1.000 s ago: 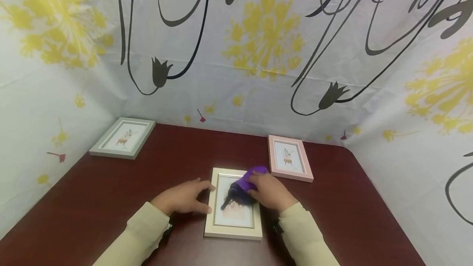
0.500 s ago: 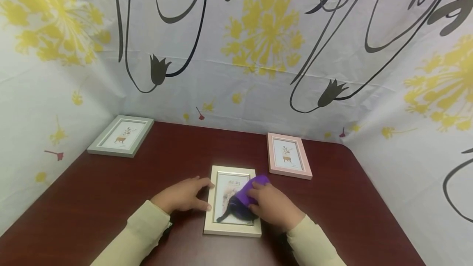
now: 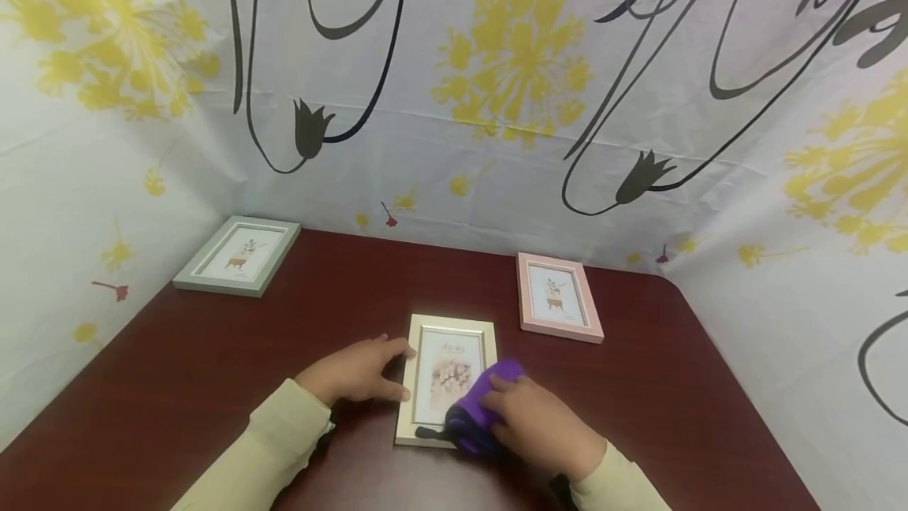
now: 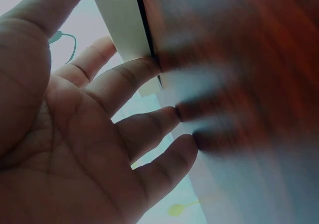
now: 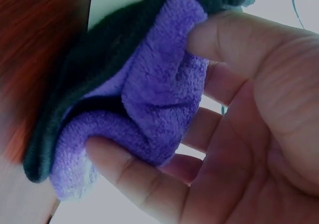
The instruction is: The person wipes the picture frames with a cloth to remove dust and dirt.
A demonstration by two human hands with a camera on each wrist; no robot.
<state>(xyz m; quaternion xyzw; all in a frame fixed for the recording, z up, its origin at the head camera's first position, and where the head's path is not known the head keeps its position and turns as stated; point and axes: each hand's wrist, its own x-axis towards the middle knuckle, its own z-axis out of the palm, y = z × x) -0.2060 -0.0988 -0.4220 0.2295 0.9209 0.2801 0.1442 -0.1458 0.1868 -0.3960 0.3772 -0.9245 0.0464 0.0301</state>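
Note:
A cream picture frame point(image 3: 407, 416) with a printed floral picture lies flat on the dark red table. My left hand point(image 3: 358, 371) is at its left edge, thumb and forefinger spread along the border. In the left wrist view the fingers point(image 4: 130, 82) are loosely extended, some tips down at the tabletop. My right hand point(image 3: 542, 420) grips a bunched purple and dark cloth point(image 3: 478, 408) over the frame's lower right corner, covering that part. In the right wrist view the plush cloth point(image 5: 159, 89) is folded between thumb and fingers.
A pale green picture frame point(image 3: 186, 274) lies at the table's back left. Behind the cream one, to the right, lies a pink picture frame point(image 3: 525, 298). White patterned fabric point(image 3: 397, 156) hangs around the back and sides of the table point(image 3: 340, 282).
My right hand has slid the cloth down from the top right of the cream frame to its lower right corner, uncovering the picture. The left hand has stayed at the left edge.

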